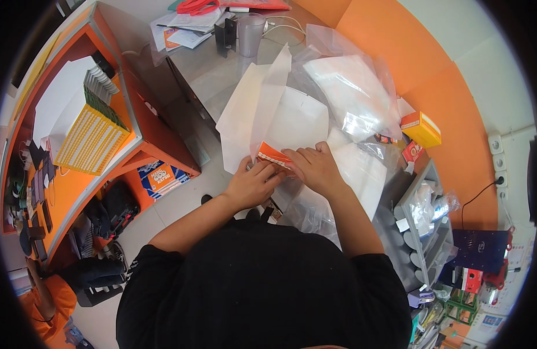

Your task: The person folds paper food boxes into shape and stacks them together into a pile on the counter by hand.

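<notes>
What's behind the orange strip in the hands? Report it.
Behind the orange strip, pale panels spread out. Whatever lies directly beneath it is covered by the strip, the left hand and the right hand.

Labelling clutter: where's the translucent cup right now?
Head view, top edge, just left of centre: the translucent cup stands on the grey table, immediately right of the black stand.

1 left hand (257, 185), 1 right hand (317, 170), 1 carton (300, 118), 1 tumbler (251, 36), 1 black plug (500, 180).
</notes>
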### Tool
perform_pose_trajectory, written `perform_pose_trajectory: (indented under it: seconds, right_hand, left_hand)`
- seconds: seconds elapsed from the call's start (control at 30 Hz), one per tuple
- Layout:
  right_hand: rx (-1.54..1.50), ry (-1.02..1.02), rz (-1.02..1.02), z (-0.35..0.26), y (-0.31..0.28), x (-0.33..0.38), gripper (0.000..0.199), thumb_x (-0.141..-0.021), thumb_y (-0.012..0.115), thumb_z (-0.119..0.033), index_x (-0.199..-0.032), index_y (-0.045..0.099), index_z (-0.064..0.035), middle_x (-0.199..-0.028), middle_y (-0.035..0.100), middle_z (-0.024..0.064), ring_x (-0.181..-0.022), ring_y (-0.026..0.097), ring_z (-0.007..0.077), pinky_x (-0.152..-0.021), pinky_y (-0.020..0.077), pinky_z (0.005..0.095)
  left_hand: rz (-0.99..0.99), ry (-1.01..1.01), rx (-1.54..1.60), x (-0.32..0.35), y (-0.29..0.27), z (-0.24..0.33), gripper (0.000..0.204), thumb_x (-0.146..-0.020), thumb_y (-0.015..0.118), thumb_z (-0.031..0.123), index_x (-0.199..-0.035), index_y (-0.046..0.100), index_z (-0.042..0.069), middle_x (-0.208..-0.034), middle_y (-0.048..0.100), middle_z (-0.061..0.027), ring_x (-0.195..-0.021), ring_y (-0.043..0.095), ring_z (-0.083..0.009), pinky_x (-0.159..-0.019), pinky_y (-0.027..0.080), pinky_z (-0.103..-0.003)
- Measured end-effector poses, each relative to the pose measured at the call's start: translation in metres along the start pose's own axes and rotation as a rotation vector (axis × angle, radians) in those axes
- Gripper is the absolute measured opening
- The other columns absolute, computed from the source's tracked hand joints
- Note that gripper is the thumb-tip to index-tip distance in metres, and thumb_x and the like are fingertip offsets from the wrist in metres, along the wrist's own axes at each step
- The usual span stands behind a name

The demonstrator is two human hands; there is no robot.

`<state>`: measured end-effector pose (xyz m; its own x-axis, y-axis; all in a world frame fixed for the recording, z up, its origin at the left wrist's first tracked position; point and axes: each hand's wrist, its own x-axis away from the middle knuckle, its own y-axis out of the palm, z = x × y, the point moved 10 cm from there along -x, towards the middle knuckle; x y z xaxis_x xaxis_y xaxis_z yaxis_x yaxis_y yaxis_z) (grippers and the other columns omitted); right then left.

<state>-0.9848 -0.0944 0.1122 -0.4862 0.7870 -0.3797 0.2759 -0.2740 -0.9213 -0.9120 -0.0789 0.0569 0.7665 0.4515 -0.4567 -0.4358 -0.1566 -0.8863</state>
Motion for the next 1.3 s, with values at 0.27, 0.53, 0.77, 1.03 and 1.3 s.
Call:
perform_pose_trajectory:
  seconds: [0.27,0.53,0.77,1.03,1.3]
  right_hand:
    - [0.112,-0.046,0.074,-0.012,0.010,0.001,0.029,-0.078,0.056,-0.017,-0.106,0.056,-0.0116,-0.072,0.053,-0.0041,-0.061,0.052,0.0092,-0.065,0.0299,0.0316]
    - [0.115,0.013,0.129,-0.009,0.025,0.006,0.032,-0.078,0.056,-0.017,-0.110,0.056,-0.0118,-0.071,0.054,-0.0040,-0.058,0.052,0.0105,-0.063,0.0300,0.0319]
    - [0.096,-0.062,-0.006,-0.033,-0.011,-0.022,0.046,-0.078,0.058,-0.021,-0.123,0.051,-0.0179,-0.076,0.057,0.0015,-0.062,0.056,0.0154,-0.064,0.0325,0.0324]
    - [-0.035,0.033,-0.292,-0.016,0.059,-0.042,0.037,-0.080,0.057,-0.018,-0.117,0.053,-0.0178,-0.085,0.062,0.0011,-0.074,0.059,0.0165,-0.072,0.0365,0.0339]
    - [-0.344,0.475,0.087,0.085,-0.009,-0.034,0.040,-0.087,0.054,-0.023,-0.123,0.048,-0.0073,-0.110,0.060,0.0144,-0.101,0.058,0.0288,-0.092,0.0381,0.0407]
  left_hand:
    - [0.052,0.043,0.008,-0.004,-0.004,0.004,0.031,-0.073,0.060,0.019,-0.103,0.061,0.017,-0.098,0.054,0.0036,-0.097,0.052,-0.0134,-0.089,0.038,-0.045]
    - [0.004,0.059,-0.001,-0.002,-0.004,-0.002,0.035,-0.069,0.067,0.021,-0.104,0.062,0.019,-0.100,0.055,0.0033,-0.100,0.052,-0.0126,-0.083,0.036,-0.043]
    - [-0.112,-0.146,-0.093,0.010,-0.002,-0.011,0.031,-0.074,0.059,0.019,-0.105,0.058,0.022,-0.108,0.052,-0.0009,-0.106,0.049,-0.0159,-0.087,0.036,-0.052]
    - [-0.146,-0.098,-0.135,0.008,0.006,-0.015,0.038,-0.070,0.064,0.020,-0.107,0.057,0.022,-0.112,0.053,-0.0014,-0.109,0.050,-0.0156,-0.087,0.035,-0.055]
    - [0.005,-0.130,0.079,0.026,-0.028,-0.054,0.036,-0.071,0.062,0.018,-0.107,0.056,0.012,-0.110,0.055,-0.0039,-0.109,0.051,-0.0204,-0.098,0.031,-0.049]
